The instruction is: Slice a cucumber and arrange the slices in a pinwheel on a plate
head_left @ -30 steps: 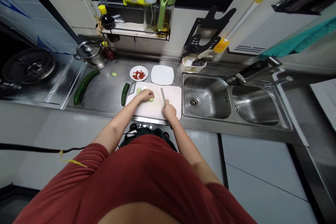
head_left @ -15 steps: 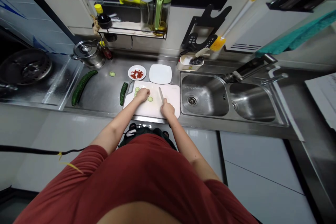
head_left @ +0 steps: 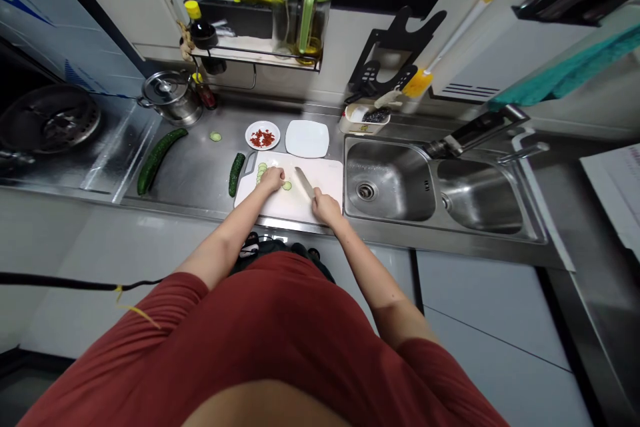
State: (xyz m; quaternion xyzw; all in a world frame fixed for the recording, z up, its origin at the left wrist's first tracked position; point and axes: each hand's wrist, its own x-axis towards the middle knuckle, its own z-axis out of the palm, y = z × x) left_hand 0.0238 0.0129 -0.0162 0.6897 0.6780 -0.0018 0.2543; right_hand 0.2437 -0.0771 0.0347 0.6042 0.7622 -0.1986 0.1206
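On the desk [head_left: 200, 167], the cutting board [head_left: 327, 177] sits by the front edge. The long cucumber [head_left: 156, 160] lies whole toward the desk's left end; the short cucumber [head_left: 236, 175], also unsliced there, lies beside the board's left edge. The right hand [head_left: 327, 207] grips the knife [head_left: 305, 183]; the left hand [head_left: 272, 179] is curled, its hold unclear. Cut slices [head_left: 261, 170] lie near the board's upper left corner.
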